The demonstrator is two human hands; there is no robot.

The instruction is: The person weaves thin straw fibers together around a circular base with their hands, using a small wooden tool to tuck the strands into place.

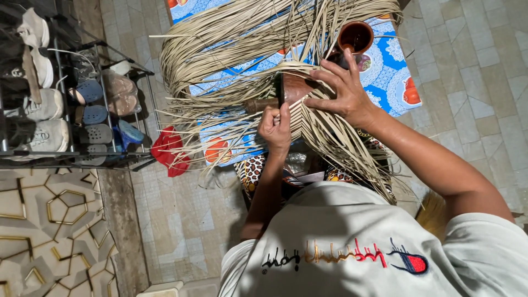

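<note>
The brown wooden form (294, 88) sat at the centre of the weaving, propped above the person's lap so that the pale straw strips (231, 49) could be laid tightly over its curve; it seemed to serve as a mould for the plaited section. Long loose strips fanned away from the form, over the blue patterned cloth (385, 71) beyond it, likely kept free for working in one at a time. Just beyond the form stood a small brown clay pot (355, 36).

The right hand (344, 88) lay spread over the form, fingers splayed and pressing the woven strips down rather than closing on anything. The left hand (276, 129), just below the form, was clenched around a few strips, pulling them taut, wrist raised and forearm upright.

Well to the left of the form stood a metal shoe rack (71, 104), with a red cloth (168, 151) between.
</note>
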